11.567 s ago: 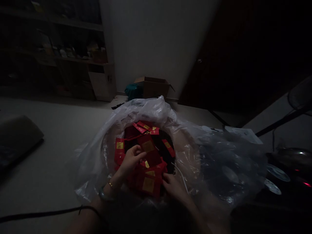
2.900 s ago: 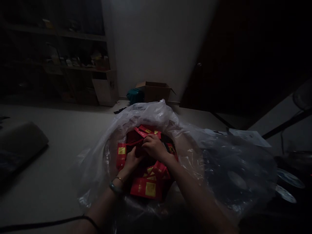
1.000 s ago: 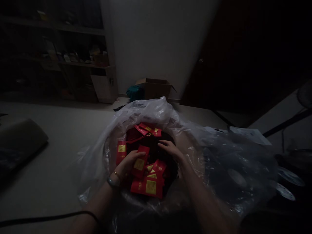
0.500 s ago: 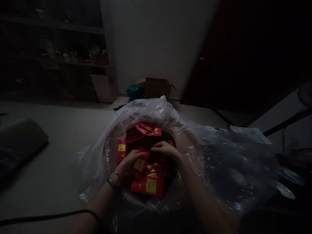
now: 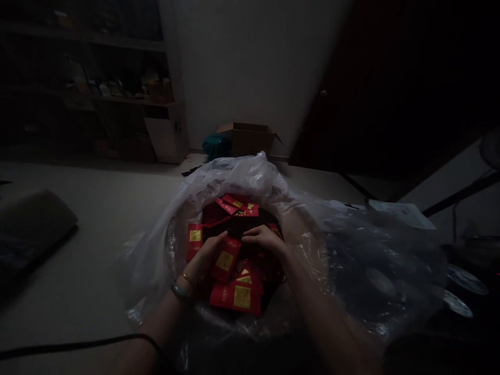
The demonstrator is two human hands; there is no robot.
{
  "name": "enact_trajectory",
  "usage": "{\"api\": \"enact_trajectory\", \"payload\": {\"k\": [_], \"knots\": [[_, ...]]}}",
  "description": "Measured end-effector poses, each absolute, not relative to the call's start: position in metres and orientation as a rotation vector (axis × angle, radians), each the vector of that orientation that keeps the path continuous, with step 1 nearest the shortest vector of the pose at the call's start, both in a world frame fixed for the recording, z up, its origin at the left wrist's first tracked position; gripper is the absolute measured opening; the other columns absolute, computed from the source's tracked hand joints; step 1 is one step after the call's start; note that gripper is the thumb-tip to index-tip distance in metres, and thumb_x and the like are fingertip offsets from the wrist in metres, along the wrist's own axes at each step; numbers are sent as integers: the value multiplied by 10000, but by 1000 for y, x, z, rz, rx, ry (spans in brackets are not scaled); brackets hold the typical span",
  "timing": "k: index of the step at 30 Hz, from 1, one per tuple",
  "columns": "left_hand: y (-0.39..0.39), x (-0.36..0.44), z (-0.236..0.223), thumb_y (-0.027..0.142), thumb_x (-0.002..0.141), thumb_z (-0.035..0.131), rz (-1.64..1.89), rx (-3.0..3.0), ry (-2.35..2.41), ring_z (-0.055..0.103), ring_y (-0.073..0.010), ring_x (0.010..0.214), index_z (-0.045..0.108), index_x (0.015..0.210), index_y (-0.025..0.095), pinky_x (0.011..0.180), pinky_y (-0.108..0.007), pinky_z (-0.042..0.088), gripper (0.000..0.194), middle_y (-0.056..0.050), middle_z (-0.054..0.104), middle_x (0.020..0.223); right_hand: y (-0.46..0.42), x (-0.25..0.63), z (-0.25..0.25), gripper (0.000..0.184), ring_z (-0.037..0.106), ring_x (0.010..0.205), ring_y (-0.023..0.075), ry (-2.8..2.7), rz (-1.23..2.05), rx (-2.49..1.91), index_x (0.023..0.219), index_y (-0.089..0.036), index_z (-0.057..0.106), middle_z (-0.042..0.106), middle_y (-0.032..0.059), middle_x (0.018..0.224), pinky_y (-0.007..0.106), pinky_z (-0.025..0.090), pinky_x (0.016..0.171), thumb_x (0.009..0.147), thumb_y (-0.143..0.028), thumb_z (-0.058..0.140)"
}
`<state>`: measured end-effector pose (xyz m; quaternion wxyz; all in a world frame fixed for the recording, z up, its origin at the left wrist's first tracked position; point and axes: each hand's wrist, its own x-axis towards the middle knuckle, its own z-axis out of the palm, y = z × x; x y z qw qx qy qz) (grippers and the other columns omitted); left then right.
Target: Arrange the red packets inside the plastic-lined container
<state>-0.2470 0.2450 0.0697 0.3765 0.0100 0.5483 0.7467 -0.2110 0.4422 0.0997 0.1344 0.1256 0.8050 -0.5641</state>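
A clear plastic bag (image 5: pixel 258 174) lines a round container and holds several red packets with gold squares. My left hand (image 5: pixel 205 255), with bangles at the wrist, is at the left of the pile, thumb stretched out. Beside it, touching or nearly touching, is a tilted red packet (image 5: pixel 225 260); my other left fingers are mostly hidden. My right hand (image 5: pixel 265 239) hovers over the middle of the pile, its fingertips drawn together; anything between them is too dark to make out. Another red packet (image 5: pixel 230 297) lies flat at the near side.
A cardboard box (image 5: pixel 253 141) and a teal bag (image 5: pixel 215 147) stand by the wall. Shelves (image 5: pixel 125 99) rise at the left. Loose plastic spreads right, near plates (image 5: pixel 466 279). A black cable (image 5: pixel 78 346) crosses the lower left.
My left thumb has lifted off the face of the tilted red packet and moved up and left. That packet sits slightly further right. My right hand has barely moved.
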Motion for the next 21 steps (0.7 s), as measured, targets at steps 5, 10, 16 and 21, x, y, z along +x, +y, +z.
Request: {"api": "enact_trajectory", "payload": {"k": [5,10,16,21], "knots": [[248,-248,73,473,691,698,1993,-81,1336,621,-167,594,641,765,143,613,-273,484,343,-23,672,644,441,-210,100,281,586,566,114,2317,-1665,354,902,-160,752,710,3,690,198,425,521,649,-282,767],[246,-252,70,474,602,772,1957,17,1553,587,-145,528,622,703,135,539,-243,433,384,-12,641,589,438,-211,96,332,545,514,98,2306,-1660,351,920,-155,750,686,-6,633,187,388,475,635,-323,776],[245,-254,64,387,484,841,1901,54,1631,569,-132,501,619,651,135,525,-242,431,375,-4,636,574,437,-212,90,302,523,510,87,2318,-1661,317,876,-140,754,666,-12,620,182,370,475,640,-327,761],[245,-254,62,296,514,813,1890,67,1654,600,-151,569,679,697,127,572,-247,442,283,-22,677,632,437,-214,86,308,547,537,105,2377,-1590,286,903,-149,754,687,-6,651,197,377,499,679,-359,730]]}}
